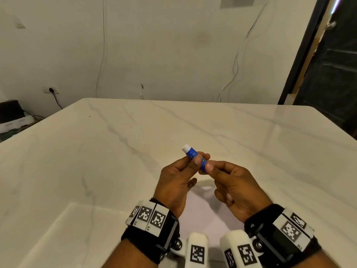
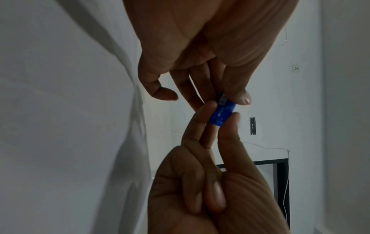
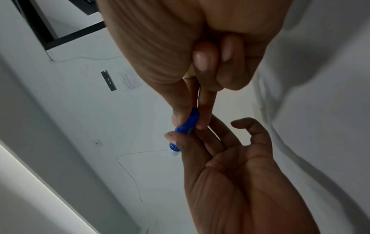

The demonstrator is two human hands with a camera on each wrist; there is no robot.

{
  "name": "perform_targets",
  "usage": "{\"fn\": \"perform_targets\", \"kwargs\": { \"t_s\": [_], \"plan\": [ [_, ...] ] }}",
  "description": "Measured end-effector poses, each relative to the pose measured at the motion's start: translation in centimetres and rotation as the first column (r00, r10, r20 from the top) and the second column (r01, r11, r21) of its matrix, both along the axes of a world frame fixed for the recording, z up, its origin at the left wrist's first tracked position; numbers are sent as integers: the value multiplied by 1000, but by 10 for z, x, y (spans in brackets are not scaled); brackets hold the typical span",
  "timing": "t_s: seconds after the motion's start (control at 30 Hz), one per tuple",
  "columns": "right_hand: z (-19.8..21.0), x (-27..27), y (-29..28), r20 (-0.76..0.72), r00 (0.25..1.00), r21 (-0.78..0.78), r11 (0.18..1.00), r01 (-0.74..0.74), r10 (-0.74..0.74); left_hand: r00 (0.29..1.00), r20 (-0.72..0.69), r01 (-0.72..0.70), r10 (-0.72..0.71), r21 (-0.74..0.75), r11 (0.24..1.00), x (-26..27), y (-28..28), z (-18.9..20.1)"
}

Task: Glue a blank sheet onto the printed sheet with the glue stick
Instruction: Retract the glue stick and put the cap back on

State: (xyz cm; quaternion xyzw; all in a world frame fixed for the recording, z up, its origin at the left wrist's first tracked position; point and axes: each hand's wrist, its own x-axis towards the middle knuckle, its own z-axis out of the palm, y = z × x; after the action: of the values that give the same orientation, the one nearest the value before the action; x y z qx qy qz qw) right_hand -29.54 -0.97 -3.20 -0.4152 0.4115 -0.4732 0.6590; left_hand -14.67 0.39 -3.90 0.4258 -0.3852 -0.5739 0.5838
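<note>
Above the table, both hands hold a blue glue stick whose white glue tip points away to the left. My left hand pinches the blue body between thumb and fingers. My right hand pinches the near end. In the left wrist view the glue stick sits between both sets of fingertips. Something small and yellow is tucked under the right hand's curled last fingers. A pale sheet of paper lies flat under the hands, and I cannot tell whether it is printed.
The white marble table stretches far to the left, right and back. Behind its far edge is a wall with hanging cables and a socket. A dark door stands at the right and a black box at the left.
</note>
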Motion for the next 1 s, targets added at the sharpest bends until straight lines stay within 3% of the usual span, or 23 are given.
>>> {"fn": "perform_targets", "kwargs": {
  "t_s": [0.27, 0.53, 0.7, 0.9, 1.0],
  "plan": [
    [-8, 1, -2, -118, 982, -99, 986, 137, -149, 1000, 18, 13, -13, 12, 1000, -3, 0, -1],
    [8, 1, 1, -25, 999, 30, 999, -43, 44, 1000, 29, -1, 2, -19, 1000, 3, -3, -2],
    [3, -1, -1, 24, 999, 105, 994, -29, 27, 997, 72, 16, -15, -18, 1000, 0, -2, -2],
    [-2, 1, 0, -27, 998, -46, 998, 51, -52, 999, 35, -7, 6, 26, 1000, 1, -1, 0],
    [0, 1, 2, -219, 960, -242, 963, 122, -177, 1000, 8, -19, 19, 53, 998, 1, 0, 0]
  ]
}}
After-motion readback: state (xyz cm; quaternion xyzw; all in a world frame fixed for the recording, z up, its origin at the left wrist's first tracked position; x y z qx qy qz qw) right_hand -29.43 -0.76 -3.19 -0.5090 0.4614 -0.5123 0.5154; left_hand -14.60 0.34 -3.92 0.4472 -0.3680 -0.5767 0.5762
